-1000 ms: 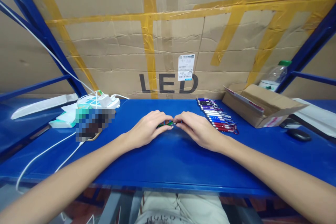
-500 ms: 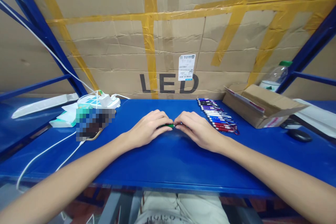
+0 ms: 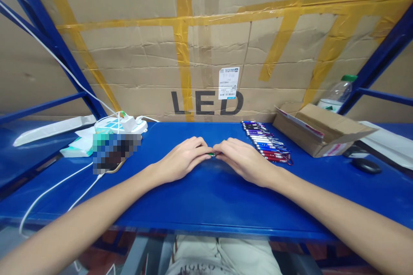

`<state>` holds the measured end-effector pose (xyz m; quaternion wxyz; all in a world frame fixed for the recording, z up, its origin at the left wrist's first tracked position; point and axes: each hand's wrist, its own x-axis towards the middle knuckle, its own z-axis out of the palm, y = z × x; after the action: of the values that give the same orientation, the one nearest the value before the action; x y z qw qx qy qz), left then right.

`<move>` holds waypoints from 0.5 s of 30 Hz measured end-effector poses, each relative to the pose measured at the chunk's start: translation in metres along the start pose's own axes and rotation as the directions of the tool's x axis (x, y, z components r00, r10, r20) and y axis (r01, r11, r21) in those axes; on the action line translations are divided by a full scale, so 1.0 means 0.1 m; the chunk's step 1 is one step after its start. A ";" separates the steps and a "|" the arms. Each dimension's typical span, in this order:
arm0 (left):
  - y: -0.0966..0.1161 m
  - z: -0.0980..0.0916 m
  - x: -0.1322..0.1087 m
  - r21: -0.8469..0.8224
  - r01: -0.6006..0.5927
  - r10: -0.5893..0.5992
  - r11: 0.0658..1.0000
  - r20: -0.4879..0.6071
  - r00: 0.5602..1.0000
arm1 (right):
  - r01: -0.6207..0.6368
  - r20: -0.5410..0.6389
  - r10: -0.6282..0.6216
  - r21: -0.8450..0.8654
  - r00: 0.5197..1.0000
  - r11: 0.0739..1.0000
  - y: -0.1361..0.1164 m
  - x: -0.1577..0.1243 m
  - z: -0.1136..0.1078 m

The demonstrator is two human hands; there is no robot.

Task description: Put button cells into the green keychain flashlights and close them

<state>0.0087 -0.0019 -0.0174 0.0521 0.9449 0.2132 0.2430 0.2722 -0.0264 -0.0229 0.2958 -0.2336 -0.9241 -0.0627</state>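
My left hand (image 3: 186, 160) is closed on a small green keychain flashlight (image 3: 211, 154), with thumb and fingers pinching it from the left. Meeting it from the other side, my right hand (image 3: 240, 161) has its fingertips closed around the silver right end. Most of the flashlight is hidden by the fingers; only a short green stretch shows between the hands. To the right of my right hand lies a row of keychain flashlights (image 3: 267, 142) with carabiner clips, in purple, black, silver, blue and red.
An open cardboard box (image 3: 322, 131) stands at the right, with a black computer mouse (image 3: 366, 166) in front. At the left are a phone (image 3: 118, 166), a white power strip (image 3: 140, 126), a tissue pack (image 3: 77, 148) and white cables. A large taped carton (image 3: 145, 64) closes off the back.
The fingers of my right hand have shifted slightly, and less of the green flashlight shows between the hands. Otherwise both arms and the things on the table stay put.
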 end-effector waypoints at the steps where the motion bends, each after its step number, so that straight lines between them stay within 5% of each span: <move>1: 0.00 0.00 0.00 -0.006 0.005 -0.005 1.000 0.006 1.000 | -0.001 0.001 0.001 0.005 1.000 1.000 0.00 -0.01 0.01; 8: 0.05 -0.03 0.01 -0.045 0.061 -0.058 0.997 0.054 0.997 | 0.031 0.036 -0.030 -0.042 0.999 0.999 0.03 -0.03 0.03; 15: 0.04 -0.01 -0.01 -0.101 0.096 -0.088 0.990 0.075 0.993 | 0.168 0.093 -0.147 -0.280 0.985 0.945 0.00 -0.01 -0.02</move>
<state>0.0094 -0.0064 -0.0164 0.1202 0.9379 0.2416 0.2179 0.2740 -0.0268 -0.0222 0.2198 -0.2014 -0.9309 -0.2111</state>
